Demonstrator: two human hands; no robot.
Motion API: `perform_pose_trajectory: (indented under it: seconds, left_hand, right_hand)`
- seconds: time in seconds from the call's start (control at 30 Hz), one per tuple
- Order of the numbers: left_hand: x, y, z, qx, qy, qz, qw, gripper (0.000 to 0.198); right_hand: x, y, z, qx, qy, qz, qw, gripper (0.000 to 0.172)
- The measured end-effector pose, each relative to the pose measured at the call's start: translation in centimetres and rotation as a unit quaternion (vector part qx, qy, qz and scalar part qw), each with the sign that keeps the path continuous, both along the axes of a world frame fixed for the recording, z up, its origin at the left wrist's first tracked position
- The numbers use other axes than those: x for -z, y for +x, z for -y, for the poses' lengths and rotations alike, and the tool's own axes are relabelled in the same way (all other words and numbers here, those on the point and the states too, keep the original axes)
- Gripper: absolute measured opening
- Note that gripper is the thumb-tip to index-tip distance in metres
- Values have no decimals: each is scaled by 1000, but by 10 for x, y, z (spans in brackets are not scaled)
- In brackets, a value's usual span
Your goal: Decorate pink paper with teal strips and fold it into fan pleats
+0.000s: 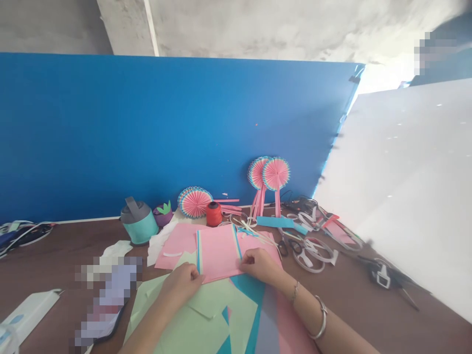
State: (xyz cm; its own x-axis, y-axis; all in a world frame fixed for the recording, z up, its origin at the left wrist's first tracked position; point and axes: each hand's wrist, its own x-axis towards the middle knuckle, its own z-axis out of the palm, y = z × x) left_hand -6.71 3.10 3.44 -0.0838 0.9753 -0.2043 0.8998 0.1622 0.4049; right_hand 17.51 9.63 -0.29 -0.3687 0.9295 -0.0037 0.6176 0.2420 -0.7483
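Observation:
A pink sheet of paper (218, 251) with blue and cream strips along its two sides lies in front of me. My left hand (186, 279) pinches its near left corner, fingers curled. At the near right corner, my right hand (258, 265) has thumb and fingers closed on the edge. Whether it is one sheet or several stacked, I cannot tell. Beneath it are pale green sheets (158, 314), a blue sheet (254, 290) and more pink paper (175, 241).
Behind the papers stand a red thread spool (214, 214), a folded paper rosette (195, 202) and two paper fans (276, 174). Scissors (295, 246) and tape loops (317, 255) lie right. A teal container (140, 223) and a phone (110, 305) are left. A blue partition (147, 128) closes the back.

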Motion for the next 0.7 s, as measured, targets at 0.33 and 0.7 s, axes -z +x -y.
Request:
perform_pose_trajectory:
  seconds: [0.33, 0.7]
  left_hand:
    - [-4, 3, 1, 6, 1, -42, 999, 17]
    - [17, 18, 6, 281, 236, -164, 916, 56]
  right_hand:
    - [-13, -4, 7, -2, 3, 34, 999, 6]
    - [-4, -9, 26, -144, 316, 209, 914, 28]
